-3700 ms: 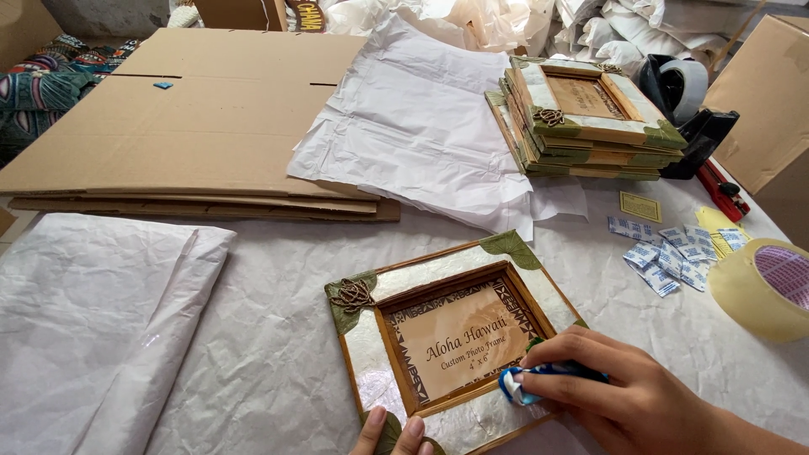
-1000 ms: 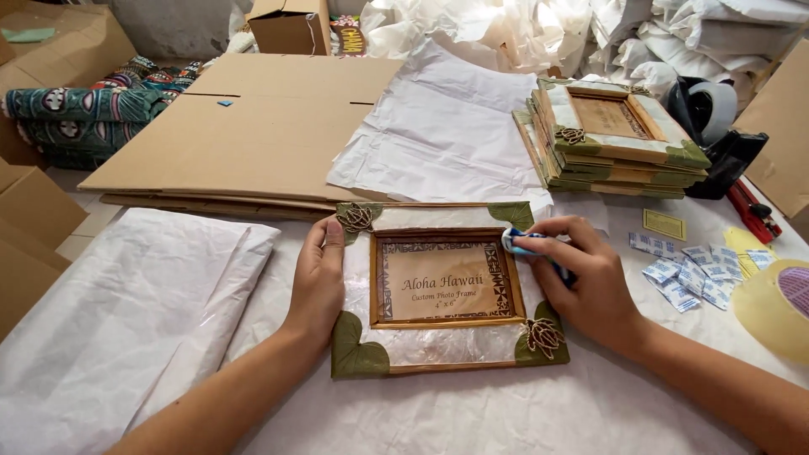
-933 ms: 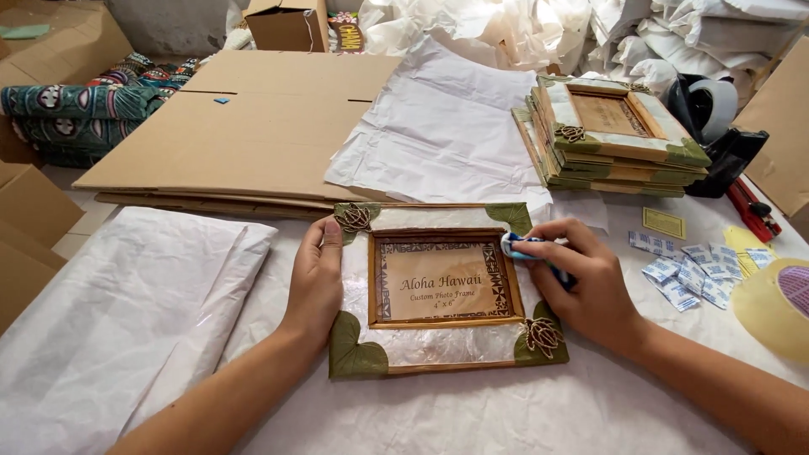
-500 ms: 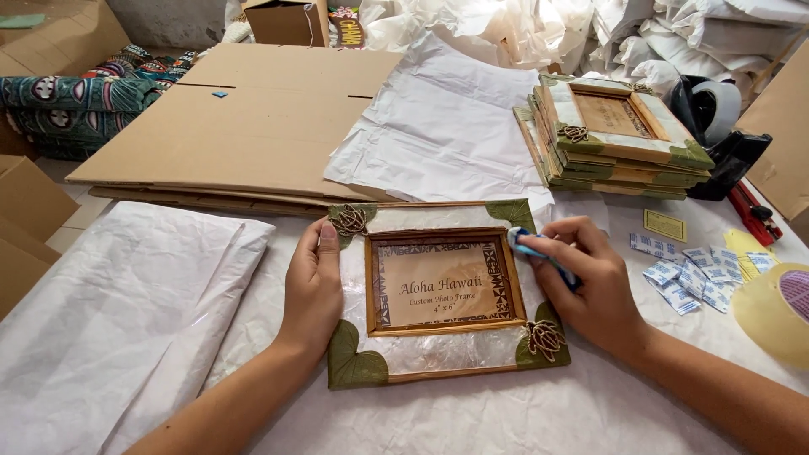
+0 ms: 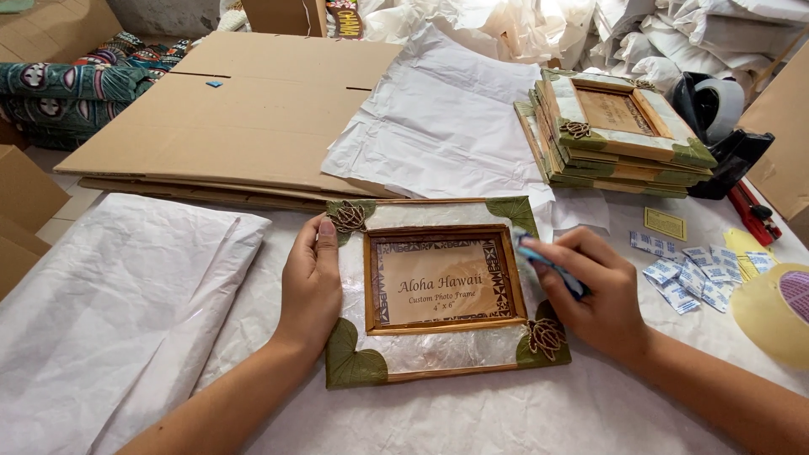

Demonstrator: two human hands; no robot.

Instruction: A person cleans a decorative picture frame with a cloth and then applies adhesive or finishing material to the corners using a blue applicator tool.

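The picture frame (image 5: pixel 442 291), lying flat on the white paper (image 5: pixel 472 413), has stayed pinned at its edge by the flattened left hand (image 5: pixel 313 282), while the blue-and-white packet (image 5: pixel 548 265) pinched in the right hand (image 5: pixel 594 291) has been drawn down the frame's right border.

A cluster of small white-and-blue sachets (image 5: pixel 693 281) lies on the white paper at the right, just beside a small flat yellow-green rectangular label card (image 5: pixel 666 224). Flattened brown cardboard boxes (image 5: pixel 244 118) are stacked at the upper left. A colourful printed package (image 5: pixel 341 17) stands upright at the top edge.
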